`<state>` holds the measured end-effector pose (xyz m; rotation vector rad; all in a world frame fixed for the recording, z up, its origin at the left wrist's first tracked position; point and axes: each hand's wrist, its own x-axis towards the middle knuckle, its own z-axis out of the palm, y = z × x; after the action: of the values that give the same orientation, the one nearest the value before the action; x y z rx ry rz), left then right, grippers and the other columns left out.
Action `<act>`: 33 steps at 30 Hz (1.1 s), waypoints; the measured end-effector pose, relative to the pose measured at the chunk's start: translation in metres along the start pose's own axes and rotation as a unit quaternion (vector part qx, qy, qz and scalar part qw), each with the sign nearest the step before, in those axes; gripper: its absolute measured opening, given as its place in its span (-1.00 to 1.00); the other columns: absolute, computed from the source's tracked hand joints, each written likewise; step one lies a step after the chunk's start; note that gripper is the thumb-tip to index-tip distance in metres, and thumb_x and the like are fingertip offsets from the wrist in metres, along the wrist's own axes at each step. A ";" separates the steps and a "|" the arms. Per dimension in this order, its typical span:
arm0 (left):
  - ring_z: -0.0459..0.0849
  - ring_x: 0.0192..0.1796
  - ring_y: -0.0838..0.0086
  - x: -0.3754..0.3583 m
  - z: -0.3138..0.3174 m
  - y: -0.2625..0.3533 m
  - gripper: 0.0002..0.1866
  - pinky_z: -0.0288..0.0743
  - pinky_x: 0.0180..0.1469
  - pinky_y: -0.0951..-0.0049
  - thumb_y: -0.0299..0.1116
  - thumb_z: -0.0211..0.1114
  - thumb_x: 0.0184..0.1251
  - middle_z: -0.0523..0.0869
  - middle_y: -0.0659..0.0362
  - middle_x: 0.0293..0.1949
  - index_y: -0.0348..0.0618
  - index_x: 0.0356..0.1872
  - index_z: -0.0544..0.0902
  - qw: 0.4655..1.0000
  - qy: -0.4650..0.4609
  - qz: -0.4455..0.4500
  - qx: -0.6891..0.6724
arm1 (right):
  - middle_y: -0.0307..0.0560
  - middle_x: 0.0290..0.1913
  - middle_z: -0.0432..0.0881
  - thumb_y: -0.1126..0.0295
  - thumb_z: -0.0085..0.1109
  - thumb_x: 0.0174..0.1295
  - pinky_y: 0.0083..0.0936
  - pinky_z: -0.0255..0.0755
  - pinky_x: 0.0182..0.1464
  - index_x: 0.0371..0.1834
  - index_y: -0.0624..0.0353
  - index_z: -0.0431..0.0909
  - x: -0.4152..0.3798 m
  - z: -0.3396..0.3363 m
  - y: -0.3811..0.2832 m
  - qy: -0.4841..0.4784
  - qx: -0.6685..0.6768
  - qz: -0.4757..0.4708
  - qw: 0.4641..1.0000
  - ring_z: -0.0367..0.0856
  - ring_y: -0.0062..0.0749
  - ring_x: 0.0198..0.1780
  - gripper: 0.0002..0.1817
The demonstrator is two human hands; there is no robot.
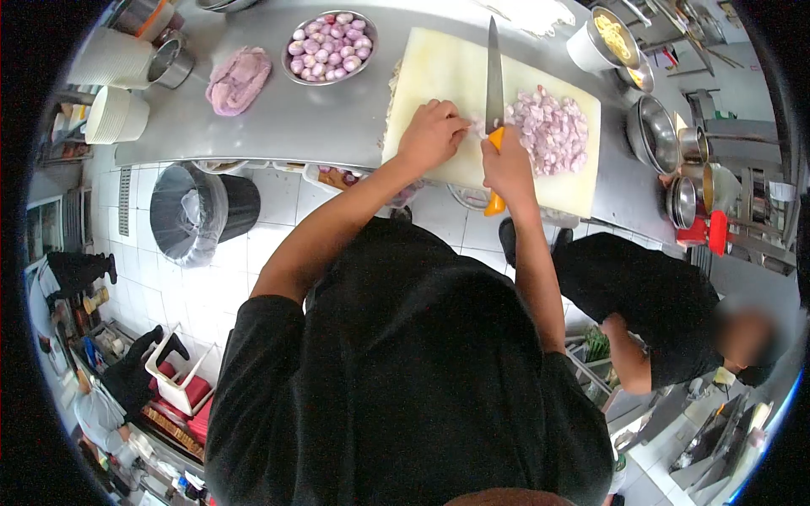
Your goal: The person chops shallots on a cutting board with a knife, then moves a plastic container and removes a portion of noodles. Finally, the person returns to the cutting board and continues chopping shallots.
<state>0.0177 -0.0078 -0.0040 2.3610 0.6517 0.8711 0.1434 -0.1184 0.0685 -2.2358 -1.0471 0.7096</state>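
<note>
My right hand (509, 164) grips the orange handle of a kitchen knife (494, 76), whose long blade points away from me over the white cutting board (439, 63). To its left, my left hand (433, 135) has curled fingers, with the fingertips on a small pale purple piece of shallot (475, 126) beside the blade. The hand hides most of that piece. A pile of chopped shallots (548, 131) lies on the board, right of the knife. Behind and left of the board, peeled whole shallots (329, 49) fill a metal bowl (288, 71).
A pink cloth (239, 81) lies on the steel table (337, 126). Stacked white containers (116, 115) stand at the left, metal bowls (651, 135) at the right. A lined bin (240, 202) is on the floor. Another person in black (637, 287) is close on my right.
</note>
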 end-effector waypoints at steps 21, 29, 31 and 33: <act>0.67 0.11 0.15 0.044 -0.169 -0.119 -0.67 0.51 0.22 0.17 -0.41 0.36 0.12 0.77 0.09 0.02 -0.03 -0.04 0.78 0.970 -0.023 -0.023 0.242 | 0.24 -0.44 0.63 0.36 0.08 0.40 -0.27 0.51 -0.59 -0.01 0.32 0.32 -0.006 -0.001 0.045 0.012 -0.003 0.032 0.999 0.65 -0.07 -0.61 -0.73; 0.67 0.07 0.12 0.061 -0.182 -0.110 -0.67 0.51 0.19 0.16 -0.38 0.36 0.09 0.76 0.06 -0.04 0.00 -0.06 0.78 0.973 -0.103 -0.057 0.198 | 0.51 -0.25 0.65 0.35 0.09 0.34 0.15 0.50 -0.08 0.11 0.30 0.30 -0.003 0.003 0.058 0.006 -0.028 0.031 0.999 0.65 0.43 -0.16 -0.63; 0.67 0.06 0.12 0.062 -0.182 -0.113 -0.67 0.51 0.20 0.18 -0.37 0.36 0.09 0.74 0.05 -0.02 -0.02 -0.06 0.78 0.970 -0.097 -0.007 0.221 | 0.52 -0.25 0.65 0.35 0.09 0.33 0.16 0.49 -0.05 0.11 0.30 0.31 -0.003 0.003 0.054 0.007 -0.020 0.035 0.999 0.64 0.45 -0.13 -0.63; 0.69 0.02 0.11 0.062 -0.183 -0.117 -0.67 0.54 0.17 0.19 -0.35 0.37 0.08 0.71 0.03 0.00 -0.05 -0.07 0.78 0.968 -0.095 0.038 0.231 | 0.51 -0.26 0.66 0.36 0.09 0.32 0.15 0.50 -0.05 0.09 0.31 0.31 -0.005 0.004 0.053 0.018 -0.027 0.031 0.999 0.64 0.45 -0.15 -0.64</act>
<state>-0.0966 0.1735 0.0685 2.8578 0.7503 0.5528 0.1645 -0.1500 0.0309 -2.3282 -0.9949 0.6718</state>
